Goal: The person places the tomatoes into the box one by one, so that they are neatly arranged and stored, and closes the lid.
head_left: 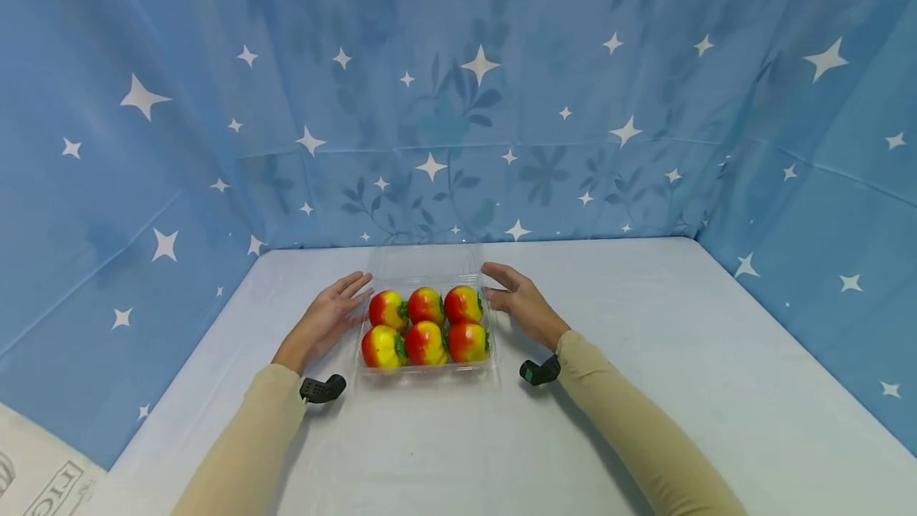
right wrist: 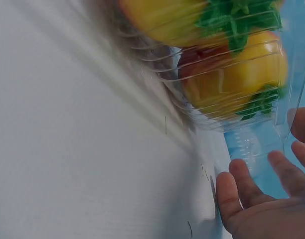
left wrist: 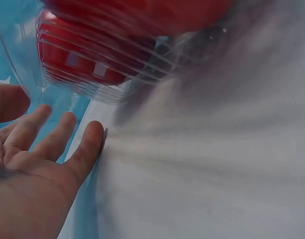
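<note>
A clear plastic clamshell box point(head_left: 430, 369) sits on the table with its transparent lid point(head_left: 427, 262) raised at the back. Several red-and-yellow fruits point(head_left: 426, 343) with green leafy caps lie inside in two rows; their exact kind is unclear. My left hand point(head_left: 331, 318) is at the box's left side, fingers spread and loosely extended. On the opposite side, my right hand point(head_left: 524, 306) has its fingertips near the back right corner, by the lid's hinge. Both wrist views show the thumbs close to the plastic edge; whether they touch it I cannot tell.
White cloth covers the table point(head_left: 444, 452). A blue curtain point(head_left: 458, 102) with white stars hangs along the back and both sides. Printed pale fabric point(head_left: 43, 468) shows at the lower left. A black wrist device point(head_left: 539, 371) is strapped to each arm.
</note>
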`<state>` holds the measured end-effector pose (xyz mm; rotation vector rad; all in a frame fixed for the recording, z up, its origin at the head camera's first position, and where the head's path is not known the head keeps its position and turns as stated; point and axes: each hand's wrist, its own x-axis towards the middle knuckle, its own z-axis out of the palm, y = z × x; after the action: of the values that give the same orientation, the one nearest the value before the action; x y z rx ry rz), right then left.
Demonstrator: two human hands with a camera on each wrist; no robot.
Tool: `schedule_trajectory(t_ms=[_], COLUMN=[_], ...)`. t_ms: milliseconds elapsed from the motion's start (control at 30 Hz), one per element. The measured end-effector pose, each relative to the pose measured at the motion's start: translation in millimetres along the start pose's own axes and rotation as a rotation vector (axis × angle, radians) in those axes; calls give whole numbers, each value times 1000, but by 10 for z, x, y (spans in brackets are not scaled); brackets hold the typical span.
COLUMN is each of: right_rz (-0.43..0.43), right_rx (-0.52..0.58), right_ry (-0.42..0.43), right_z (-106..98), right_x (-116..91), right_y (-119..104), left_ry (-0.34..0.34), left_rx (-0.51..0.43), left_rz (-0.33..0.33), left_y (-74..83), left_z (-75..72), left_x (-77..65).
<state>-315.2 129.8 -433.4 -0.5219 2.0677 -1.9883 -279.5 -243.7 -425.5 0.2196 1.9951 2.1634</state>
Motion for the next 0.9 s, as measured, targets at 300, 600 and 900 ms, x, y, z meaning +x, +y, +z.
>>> schedule_trajectory(t_ms=[300,600,900], right_rz=[-22,16,59], right_rx=[-46,-44,59], right_ry=[100,112,100], right_z=[-9,-1,1], right_x=[44,31,6], right_y=[36,23,-2], left_ry=[62,162,187], left_rx=[-38,-34,-74], left_rz=[18,1,28], left_y=[-33,-80,-89], left_z=[46,79,194], left_x=[17,11,23])
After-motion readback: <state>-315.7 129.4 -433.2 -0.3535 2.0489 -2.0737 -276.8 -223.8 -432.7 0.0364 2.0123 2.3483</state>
